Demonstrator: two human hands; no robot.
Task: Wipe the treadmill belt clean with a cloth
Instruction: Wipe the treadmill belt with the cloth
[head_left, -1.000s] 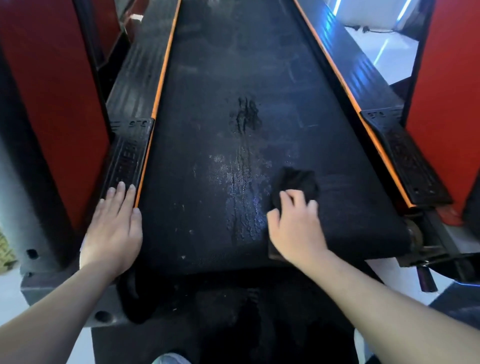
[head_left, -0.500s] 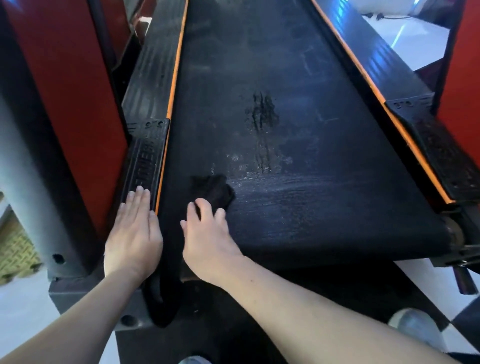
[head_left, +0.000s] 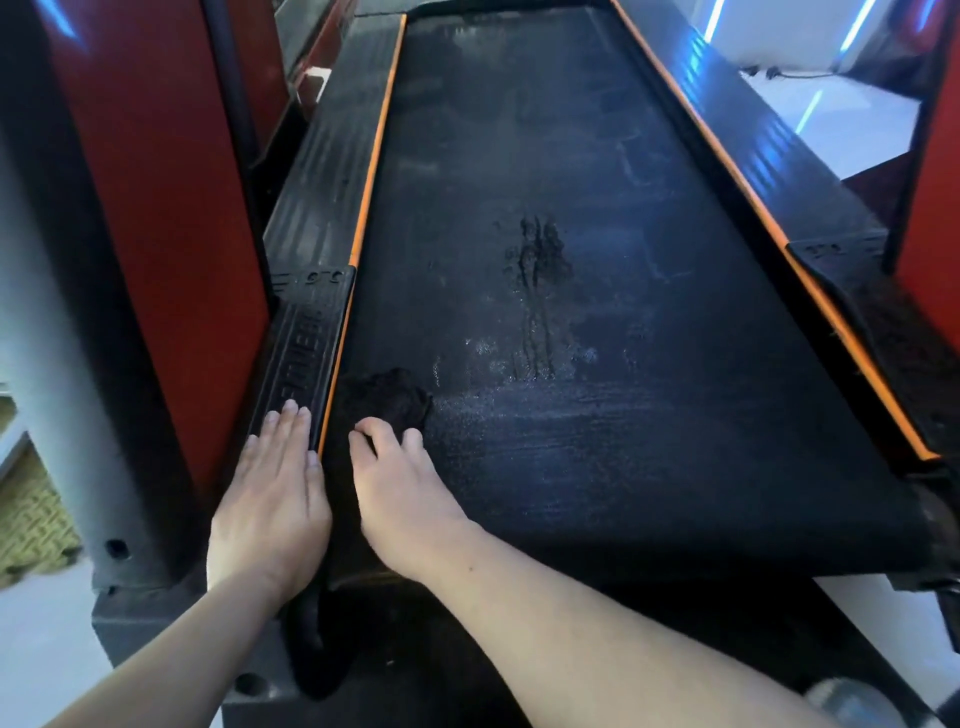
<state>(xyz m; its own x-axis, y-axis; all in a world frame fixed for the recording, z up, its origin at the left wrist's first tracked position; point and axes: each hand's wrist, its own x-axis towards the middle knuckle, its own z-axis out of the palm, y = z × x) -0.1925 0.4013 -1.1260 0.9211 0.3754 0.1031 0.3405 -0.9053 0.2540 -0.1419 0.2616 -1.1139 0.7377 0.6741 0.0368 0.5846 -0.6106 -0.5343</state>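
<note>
The right hand (head_left: 402, 488), gripping the cloth (head_left: 387, 397), had swept left across the belt (head_left: 597, 312). The left hand (head_left: 272, 499) stayed flat-fingered on the rail (head_left: 304, 343).

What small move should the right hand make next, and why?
Probably sweep the cloth rightward, slightly farther up the belt: the right hand holds it at the left orange edge, and pale specks lie just beyond.
</note>
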